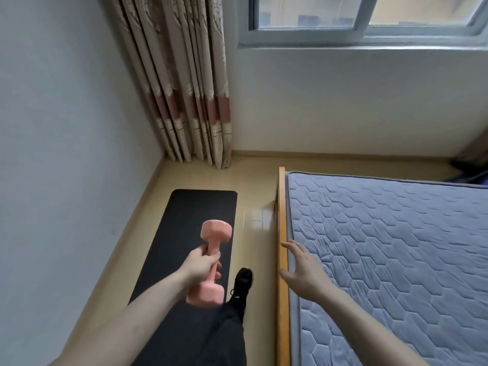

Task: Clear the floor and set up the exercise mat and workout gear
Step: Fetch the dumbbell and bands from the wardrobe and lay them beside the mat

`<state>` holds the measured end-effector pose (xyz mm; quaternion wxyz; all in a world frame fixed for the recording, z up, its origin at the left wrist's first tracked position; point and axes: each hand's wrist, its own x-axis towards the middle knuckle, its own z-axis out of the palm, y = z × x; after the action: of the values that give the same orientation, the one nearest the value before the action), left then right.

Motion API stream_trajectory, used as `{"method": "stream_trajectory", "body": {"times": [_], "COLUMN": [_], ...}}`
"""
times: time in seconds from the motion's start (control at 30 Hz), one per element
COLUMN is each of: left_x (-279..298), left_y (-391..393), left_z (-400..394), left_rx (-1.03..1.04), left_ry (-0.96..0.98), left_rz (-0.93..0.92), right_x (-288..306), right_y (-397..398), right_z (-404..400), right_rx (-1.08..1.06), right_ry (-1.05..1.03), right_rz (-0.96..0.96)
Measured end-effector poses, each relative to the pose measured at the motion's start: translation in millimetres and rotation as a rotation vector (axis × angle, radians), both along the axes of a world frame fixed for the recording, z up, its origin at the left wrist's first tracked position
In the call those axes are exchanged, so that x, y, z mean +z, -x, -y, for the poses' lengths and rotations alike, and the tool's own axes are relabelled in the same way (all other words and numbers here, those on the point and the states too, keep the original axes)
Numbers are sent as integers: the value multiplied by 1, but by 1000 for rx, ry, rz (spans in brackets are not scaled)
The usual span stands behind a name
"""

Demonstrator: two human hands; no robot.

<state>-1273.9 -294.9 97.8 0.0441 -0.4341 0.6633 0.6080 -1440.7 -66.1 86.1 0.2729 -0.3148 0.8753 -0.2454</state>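
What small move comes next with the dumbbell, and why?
Probably lower the pink dumbbell, gripped by the left hand, onto the floor beside the black mat. The mat already lies flat, and the right hand is free.

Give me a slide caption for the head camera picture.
Left hand grips a pink dumbbell above the unrolled black exercise mat; right hand open over the bed frame.

My left hand (201, 262) grips pink dumbbell (211, 262) above black mat (190, 220); right hand (303, 270) open over bed frame (282, 233).
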Motion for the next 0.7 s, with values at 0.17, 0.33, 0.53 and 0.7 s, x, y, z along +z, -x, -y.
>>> {"method": "stream_trajectory", "body": {"times": [0.17,0.33,0.53,0.7], "left_x": [-42,-104,-155,-230], "left_y": [115,246,376,458], "left_z": [66,162,250,299], "left_rx": [-10,0,19,-36], "left_ry": [-63,-95,-64,-47], "left_rz": [35,111,188,274], "right_x": [-23,-66,-121,-187], "right_y": [110,242,372,453], "right_z": [75,180,278,315], "right_rx": [-35,-71,-76,-63], "right_ry": [-17,-48,-96,-146], "right_rz": [-13,23,6,-17]}}
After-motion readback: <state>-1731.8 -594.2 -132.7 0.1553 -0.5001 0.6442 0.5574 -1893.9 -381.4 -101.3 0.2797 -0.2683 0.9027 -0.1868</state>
